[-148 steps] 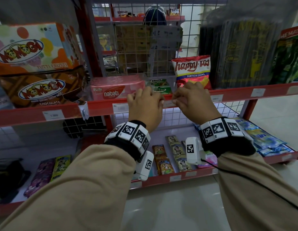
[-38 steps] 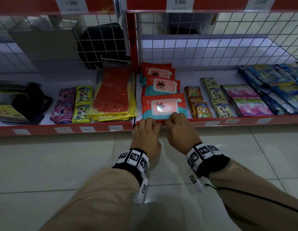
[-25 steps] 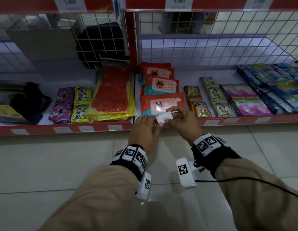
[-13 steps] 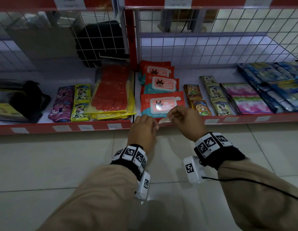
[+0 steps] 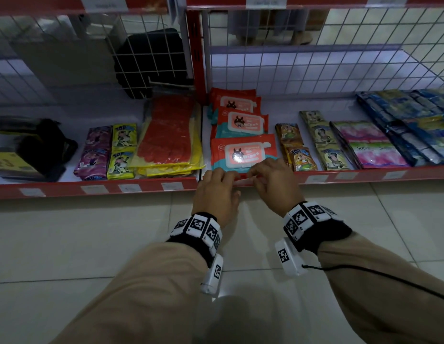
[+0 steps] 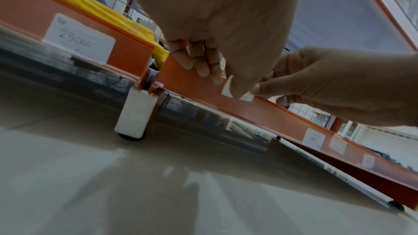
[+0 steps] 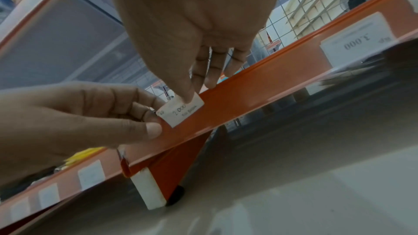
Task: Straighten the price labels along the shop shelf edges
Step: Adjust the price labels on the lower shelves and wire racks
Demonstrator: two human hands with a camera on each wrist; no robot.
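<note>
- Down low, both hands pinch one price label (image 7: 181,112) against the red shelf edge (image 5: 364,176): left hand (image 5: 217,192) at its left end, right hand (image 5: 275,184) on top.
- Wet-wipe packs (image 5: 243,152) lie just behind; gloves (image 5: 170,140) to the left.
- Other labels (image 5: 172,186) sit along the strip.

Tan sleeves (image 5: 146,289), black-and-white tagged wristbands (image 5: 198,227).

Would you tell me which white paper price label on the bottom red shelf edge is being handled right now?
The small white "2.000" label, directly below the orange wet-wipes pack: both hands pinch it; the others sit untouched.
</note>
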